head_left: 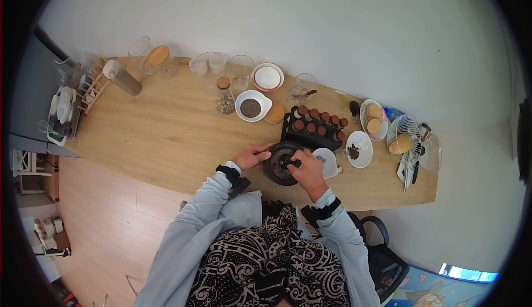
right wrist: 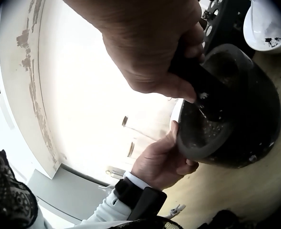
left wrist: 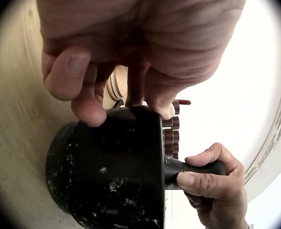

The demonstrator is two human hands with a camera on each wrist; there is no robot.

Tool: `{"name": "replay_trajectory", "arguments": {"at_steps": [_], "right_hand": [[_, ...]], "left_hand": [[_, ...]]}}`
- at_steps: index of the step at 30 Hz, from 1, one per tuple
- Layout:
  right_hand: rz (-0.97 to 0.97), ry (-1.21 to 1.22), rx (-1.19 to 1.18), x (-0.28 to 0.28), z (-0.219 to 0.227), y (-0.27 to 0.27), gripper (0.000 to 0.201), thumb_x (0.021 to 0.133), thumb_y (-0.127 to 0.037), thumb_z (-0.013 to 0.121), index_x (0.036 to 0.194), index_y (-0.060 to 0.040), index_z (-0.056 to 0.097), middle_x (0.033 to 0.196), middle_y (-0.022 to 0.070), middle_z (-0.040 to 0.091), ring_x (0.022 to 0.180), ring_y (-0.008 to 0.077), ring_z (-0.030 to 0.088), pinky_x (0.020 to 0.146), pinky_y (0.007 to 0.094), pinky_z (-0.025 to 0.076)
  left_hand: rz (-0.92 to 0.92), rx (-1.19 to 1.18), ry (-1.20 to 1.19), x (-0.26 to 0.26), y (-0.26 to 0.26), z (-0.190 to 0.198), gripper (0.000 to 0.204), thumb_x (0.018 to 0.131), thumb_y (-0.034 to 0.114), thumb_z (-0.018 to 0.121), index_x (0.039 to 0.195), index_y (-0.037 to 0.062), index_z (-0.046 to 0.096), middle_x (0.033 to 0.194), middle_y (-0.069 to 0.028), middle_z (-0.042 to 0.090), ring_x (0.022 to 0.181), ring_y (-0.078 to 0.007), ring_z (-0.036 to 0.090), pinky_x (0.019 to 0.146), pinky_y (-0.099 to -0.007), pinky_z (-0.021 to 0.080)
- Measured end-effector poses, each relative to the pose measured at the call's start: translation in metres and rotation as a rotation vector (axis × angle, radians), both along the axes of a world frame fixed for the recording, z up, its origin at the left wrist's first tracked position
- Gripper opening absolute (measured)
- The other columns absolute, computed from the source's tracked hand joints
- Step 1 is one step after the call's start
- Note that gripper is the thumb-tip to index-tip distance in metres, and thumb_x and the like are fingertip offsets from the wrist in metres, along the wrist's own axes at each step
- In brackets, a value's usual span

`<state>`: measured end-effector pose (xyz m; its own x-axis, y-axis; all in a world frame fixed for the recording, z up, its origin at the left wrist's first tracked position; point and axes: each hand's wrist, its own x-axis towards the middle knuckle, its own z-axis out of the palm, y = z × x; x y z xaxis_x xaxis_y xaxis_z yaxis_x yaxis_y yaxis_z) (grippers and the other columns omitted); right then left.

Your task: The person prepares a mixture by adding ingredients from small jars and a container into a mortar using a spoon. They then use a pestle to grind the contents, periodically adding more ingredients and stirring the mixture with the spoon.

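A black stone mortar [head_left: 275, 177] stands near the table's front edge, its outside speckled with pale marks in the left wrist view. My left hand [head_left: 252, 156] holds its rim, the thumb at the edge and the fingers against the outer wall [left wrist: 116, 167]. My right hand [head_left: 308, 173] grips the black pestle [left wrist: 197, 168], whose lower end is inside the mortar [right wrist: 255, 109]. Some dark, crumbly material shows in the bowl in the right wrist view; the hand and pestle hide part of it.
Right of the mortar are a white spouted bowl [head_left: 330, 167] and a white bowl of dark pieces [head_left: 363, 141]. Behind stands a black rack of brown-capped jars [head_left: 302, 136]. Further back are a spouted bowl of dark powder [head_left: 260, 95], a corked jar [head_left: 225, 103] and glass containers.
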<state>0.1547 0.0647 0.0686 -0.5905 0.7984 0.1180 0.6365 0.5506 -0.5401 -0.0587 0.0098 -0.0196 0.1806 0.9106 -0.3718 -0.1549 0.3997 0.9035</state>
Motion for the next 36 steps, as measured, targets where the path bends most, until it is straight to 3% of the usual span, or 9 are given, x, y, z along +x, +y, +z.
{"name": "replay_trajectory", "arguments": {"at_steps": [9, 12, 18, 24, 26, 27, 30, 32, 36], "right_hand": [[-0.011, 0.078, -0.087, 0.009, -0.007, 0.001, 0.025, 0.065, -0.014, 0.076, 0.083, -0.0107, 0.059, 0.082, 0.0109, 0.059, 0.072, 0.0359, 0.061, 0.062, 0.0447, 0.049], [0.019, -0.126, -0.181, 0.011, 0.003, 0.006, 0.025, 0.065, -0.015, 0.076, 0.082, -0.0108, 0.059, 0.082, 0.0121, 0.059, 0.073, 0.0362, 0.061, 0.063, 0.0446, 0.049], [-0.034, 0.068, -0.065, 0.001, -0.008, -0.003, 0.024, 0.064, -0.017, 0.076, 0.084, -0.0122, 0.062, 0.082, 0.0141, 0.059, 0.074, 0.0372, 0.061, 0.066, 0.0461, 0.049], [0.013, -0.19, -0.142, 0.014, 0.004, 0.008, 0.025, 0.063, -0.015, 0.076, 0.085, -0.0124, 0.064, 0.081, 0.0138, 0.058, 0.075, 0.0368, 0.061, 0.066, 0.0451, 0.049], [-0.05, 0.064, -0.075, 0.007, -0.008, 0.003, 0.026, 0.062, -0.015, 0.075, 0.086, -0.0118, 0.064, 0.08, 0.0145, 0.058, 0.077, 0.0368, 0.061, 0.067, 0.0443, 0.049], [-0.043, 0.062, -0.08, 0.009, -0.011, 0.001, 0.026, 0.062, -0.015, 0.075, 0.086, -0.0118, 0.064, 0.08, 0.0145, 0.058, 0.077, 0.0368, 0.061, 0.067, 0.0443, 0.049], [0.025, 0.024, -0.168, 0.007, 0.0, -0.002, 0.025, 0.063, -0.015, 0.075, 0.085, -0.0124, 0.065, 0.08, 0.0143, 0.058, 0.075, 0.036, 0.061, 0.066, 0.0445, 0.049], [0.025, -0.181, -0.265, 0.011, 0.014, 0.008, 0.024, 0.062, -0.014, 0.075, 0.084, -0.0129, 0.065, 0.08, 0.0138, 0.058, 0.074, 0.0355, 0.061, 0.065, 0.0438, 0.049], [-0.044, -0.014, -0.009, 0.007, -0.008, 0.007, 0.023, 0.062, -0.014, 0.075, 0.083, -0.0127, 0.065, 0.08, 0.014, 0.058, 0.073, 0.0351, 0.061, 0.065, 0.0436, 0.049]], "left_hand": [[-0.003, -0.021, -0.028, -0.001, -0.001, -0.002, 0.045, 0.095, 0.026, 0.059, 0.138, 0.0176, 0.051, 0.065, 0.0057, 0.05, 0.052, -0.004, 0.041, 0.047, -0.02, 0.033], [0.001, -0.014, -0.016, -0.001, 0.0, -0.002, 0.045, 0.095, 0.026, 0.059, 0.138, 0.0179, 0.051, 0.065, 0.0055, 0.049, 0.052, -0.0041, 0.041, 0.047, -0.0202, 0.032], [0.013, -0.028, -0.024, 0.001, -0.003, -0.006, 0.045, 0.095, 0.025, 0.059, 0.138, 0.0184, 0.051, 0.064, 0.0056, 0.048, 0.052, -0.0044, 0.041, 0.047, -0.0205, 0.032], [0.001, -0.028, -0.023, -0.002, 0.0, 0.001, 0.045, 0.095, 0.024, 0.059, 0.138, 0.017, 0.05, 0.064, 0.0054, 0.048, 0.053, -0.0046, 0.041, 0.047, -0.0207, 0.032], [0.011, -0.051, -0.031, 0.001, 0.0, -0.003, 0.045, 0.095, 0.024, 0.059, 0.138, 0.0168, 0.05, 0.064, 0.0054, 0.048, 0.053, -0.0046, 0.041, 0.047, -0.0207, 0.032], [0.018, -0.034, -0.017, 0.002, 0.001, -0.009, 0.045, 0.095, 0.024, 0.059, 0.138, 0.0169, 0.05, 0.064, 0.0054, 0.048, 0.053, -0.0047, 0.041, 0.047, -0.0206, 0.032], [0.017, -0.019, 0.0, -0.001, -0.002, -0.011, 0.045, 0.095, 0.024, 0.059, 0.138, 0.0169, 0.051, 0.064, 0.0054, 0.048, 0.053, -0.0047, 0.041, 0.047, -0.0206, 0.033], [-0.004, -0.006, -0.004, 0.0, 0.002, -0.006, 0.045, 0.095, 0.025, 0.059, 0.138, 0.0167, 0.051, 0.064, 0.0055, 0.048, 0.053, -0.0047, 0.041, 0.048, -0.0206, 0.033], [0.005, -0.013, -0.001, 0.0, 0.0, -0.002, 0.046, 0.094, 0.027, 0.06, 0.138, 0.0165, 0.05, 0.065, 0.0052, 0.05, 0.053, -0.0043, 0.042, 0.048, -0.0206, 0.034]]}}
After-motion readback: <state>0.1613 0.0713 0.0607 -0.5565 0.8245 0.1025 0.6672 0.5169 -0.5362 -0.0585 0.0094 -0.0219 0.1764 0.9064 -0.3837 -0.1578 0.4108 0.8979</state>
